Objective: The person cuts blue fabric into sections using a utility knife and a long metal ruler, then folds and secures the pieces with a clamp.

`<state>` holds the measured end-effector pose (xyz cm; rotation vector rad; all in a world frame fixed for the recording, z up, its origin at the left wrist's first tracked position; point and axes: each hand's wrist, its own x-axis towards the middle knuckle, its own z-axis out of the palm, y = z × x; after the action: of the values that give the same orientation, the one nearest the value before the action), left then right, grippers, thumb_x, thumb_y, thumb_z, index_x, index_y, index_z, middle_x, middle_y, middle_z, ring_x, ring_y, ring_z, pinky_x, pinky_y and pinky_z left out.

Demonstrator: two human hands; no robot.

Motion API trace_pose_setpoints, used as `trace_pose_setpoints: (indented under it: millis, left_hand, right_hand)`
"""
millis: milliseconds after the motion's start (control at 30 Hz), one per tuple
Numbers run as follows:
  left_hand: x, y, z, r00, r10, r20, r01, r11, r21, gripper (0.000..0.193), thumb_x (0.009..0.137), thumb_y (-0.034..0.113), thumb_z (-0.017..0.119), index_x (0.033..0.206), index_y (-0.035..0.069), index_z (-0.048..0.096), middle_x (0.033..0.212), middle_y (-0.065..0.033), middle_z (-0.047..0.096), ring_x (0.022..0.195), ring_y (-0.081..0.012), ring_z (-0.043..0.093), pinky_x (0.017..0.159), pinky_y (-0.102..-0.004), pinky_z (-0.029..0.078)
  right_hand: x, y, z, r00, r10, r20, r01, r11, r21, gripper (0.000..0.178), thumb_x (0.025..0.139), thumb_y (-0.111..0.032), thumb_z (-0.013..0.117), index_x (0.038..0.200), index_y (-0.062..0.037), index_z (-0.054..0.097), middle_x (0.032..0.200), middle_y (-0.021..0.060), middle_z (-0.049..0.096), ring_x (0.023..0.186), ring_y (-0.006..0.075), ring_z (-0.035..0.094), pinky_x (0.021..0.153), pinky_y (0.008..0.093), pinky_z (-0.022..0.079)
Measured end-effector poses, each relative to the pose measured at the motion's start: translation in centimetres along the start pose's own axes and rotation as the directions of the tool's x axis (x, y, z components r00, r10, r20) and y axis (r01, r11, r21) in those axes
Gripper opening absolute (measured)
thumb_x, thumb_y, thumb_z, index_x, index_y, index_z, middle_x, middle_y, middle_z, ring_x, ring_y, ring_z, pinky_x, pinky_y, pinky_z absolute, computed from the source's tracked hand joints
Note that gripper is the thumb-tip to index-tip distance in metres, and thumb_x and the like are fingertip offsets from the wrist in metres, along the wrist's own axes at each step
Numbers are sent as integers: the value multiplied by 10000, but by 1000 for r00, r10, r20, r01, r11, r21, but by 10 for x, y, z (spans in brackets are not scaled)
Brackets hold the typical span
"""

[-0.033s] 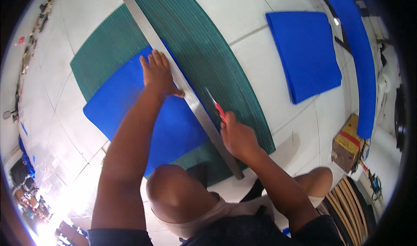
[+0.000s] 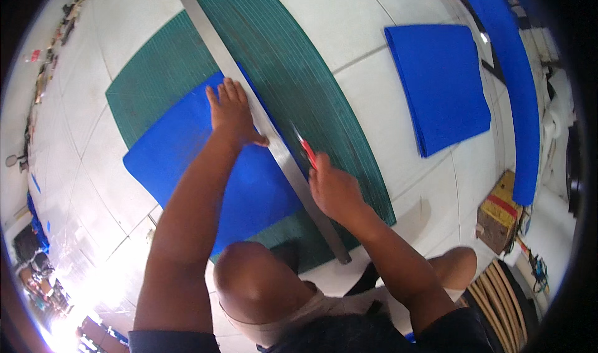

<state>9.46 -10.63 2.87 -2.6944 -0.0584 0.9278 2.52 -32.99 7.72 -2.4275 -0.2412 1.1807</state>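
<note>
A sheet of blue material (image 2: 180, 147) lies on a green cutting mat (image 2: 296, 73). Across both runs a long metal ruler (image 2: 212, 38), close to the sheet's right edge; a narrow blue strip shows past it. My left hand (image 2: 233, 115) lies with fingers spread, pressing on the sheet and the ruler's left side. In my right hand (image 2: 336, 188) is a cutter knife with a red handle (image 2: 308, 152), fingers wrapped round it. Its thin blade points up and left, just right of the ruler; whether the tip touches the mat I cannot tell.
A folded blue sheet (image 2: 439, 88) lies on the white tiled floor (image 2: 349, 23) to the right. Beyond it hangs a long blue strip (image 2: 520, 104). A yellow and brown block (image 2: 496, 213) and several tan tubes (image 2: 498, 297) are at the lower right. My knee (image 2: 255, 281) is near the mat.
My right hand and the knife have shifted slightly left, closer to the ruler. The whole view has moved a little; my left hand stays on the ruler and sheet.
</note>
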Motion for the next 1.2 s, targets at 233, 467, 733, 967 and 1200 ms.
trace_pose_setpoints:
  millis: [233,467,733,967,1200]
  left_hand:
    - [1,0,-3,999,17,28,-16,1000,-25,1435,529,735,798,1528,-48,129,1588,-251,182,1479,-394,189,1180,-602,99]
    - [0,-3,-1,999,48,25,-47,998,-50,1406,534,739,794,1556,54,115,1591,-253,163,1486,-397,158,1175,-610,109]
    - [0,-2,-1,999,53,7,-53,998,-45,1415,537,729,801,1544,-1,125,1588,-259,173,1485,-388,175,1185,-583,107]
    - [-2,1,-1,1000,1,6,0,1000,-31,1454,522,746,796,1515,-80,130,1589,-259,171,1480,-380,200,1185,-577,117]
    - [-3,1,1,1000,4,-13,-4,1000,-15,1467,517,762,787,1513,-88,126,1584,-263,179,1478,-381,207,1185,-568,137]
  right_hand:
    - [142,-95,-21,943,-177,-280,183,983,-6,304,966,-223,452,1140,25,457,941,275,688,902,425,689,826,532,523]
    - [171,-119,-29,965,-158,-210,158,987,-16,398,970,-286,488,1204,36,475,1052,266,676,1023,399,664,895,499,506]
    - [149,-133,-64,984,-165,-64,153,974,-164,412,965,-322,487,1140,28,616,1091,240,676,1046,362,667,900,458,520]
    - [54,-27,3,998,-37,58,41,996,-75,295,940,-167,479,1179,5,460,1013,265,672,963,422,661,845,532,507]
    - [-75,59,54,956,175,234,-152,982,-113,290,941,-186,513,1148,-17,401,898,265,672,844,456,665,765,555,511]
